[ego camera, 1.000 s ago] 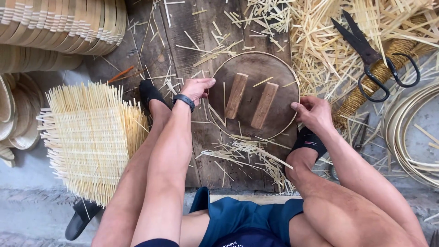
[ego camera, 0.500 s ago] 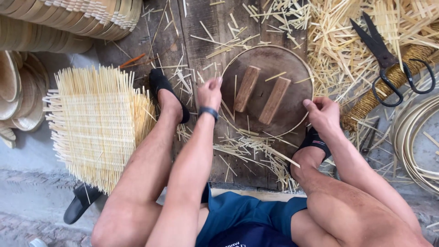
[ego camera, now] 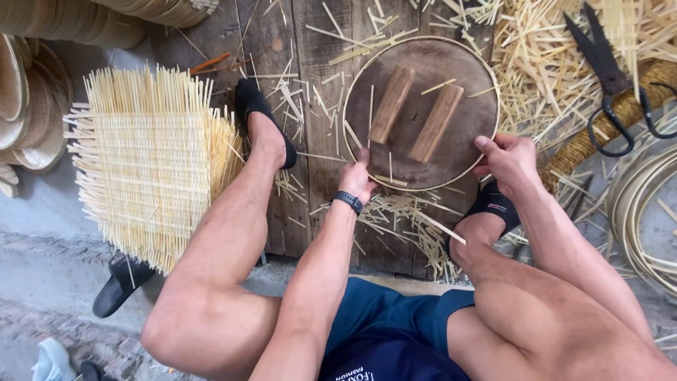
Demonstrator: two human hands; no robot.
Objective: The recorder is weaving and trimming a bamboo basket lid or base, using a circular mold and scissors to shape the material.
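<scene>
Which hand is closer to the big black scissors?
The right hand. It grips the round wooden board's right rim, just left of the scissors. The left hand holds the board's lower-left rim, much farther away.

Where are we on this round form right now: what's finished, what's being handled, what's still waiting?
Done: a woven mat lies on the person's left, with finished baskets stacked above it. In hand: the left hand and right hand grip the thin hoop around the round wooden form. Left: the mat is not on the form, its strip ends untrimmed; shears lie untouched.
</scene>
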